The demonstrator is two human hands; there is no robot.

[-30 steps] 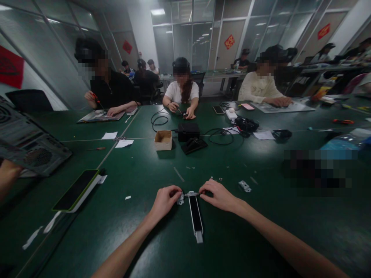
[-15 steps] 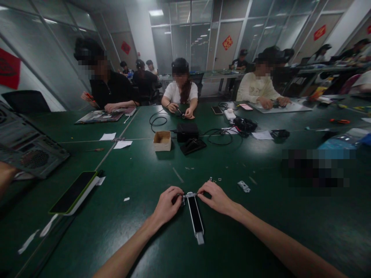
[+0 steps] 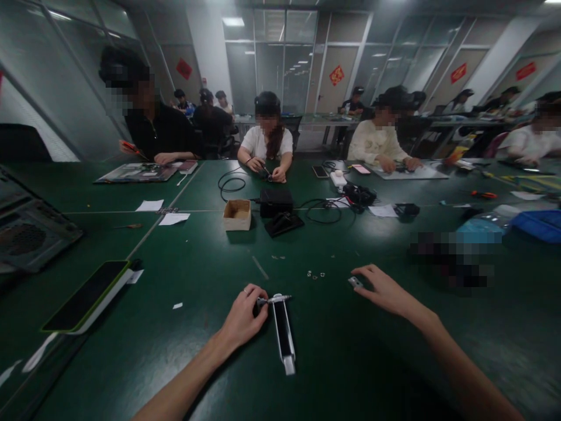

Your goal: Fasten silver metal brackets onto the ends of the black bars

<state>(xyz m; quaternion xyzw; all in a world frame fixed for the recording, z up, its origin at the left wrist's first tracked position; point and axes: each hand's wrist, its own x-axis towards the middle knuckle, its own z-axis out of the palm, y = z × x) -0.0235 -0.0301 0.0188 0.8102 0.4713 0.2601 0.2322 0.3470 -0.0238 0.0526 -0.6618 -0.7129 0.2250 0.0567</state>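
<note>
A long, narrow device with a white frame and black inner face [image 3: 283,333] lies on the green table in front of me. A thin metal rod [image 3: 286,298] crosses its far end. My left hand [image 3: 246,310] is closed, thumb and fingers pinching the small grey knob-like end [image 3: 262,302] of this rod. Off to the right, my right hand [image 3: 385,289] reaches over a small silver metal bracket [image 3: 355,282]. Its thumb and forefinger are apart on either side of the bracket, the thumb at its near edge. Several tiny metal pieces [image 3: 315,275] lie between the hands.
Beyond stand a small cardboard box [image 3: 237,217] and a black box [image 3: 276,202] with cables. On the left are a green-edged phone [image 3: 87,295] and a computer case [image 3: 33,228]. A blue tray [image 3: 539,225] lies far right. Several people work across the table.
My right hand has left the rod's right end and moved right to the metal bracket. My left hand keeps its hold at the rod's left end. The view has shifted slightly.
</note>
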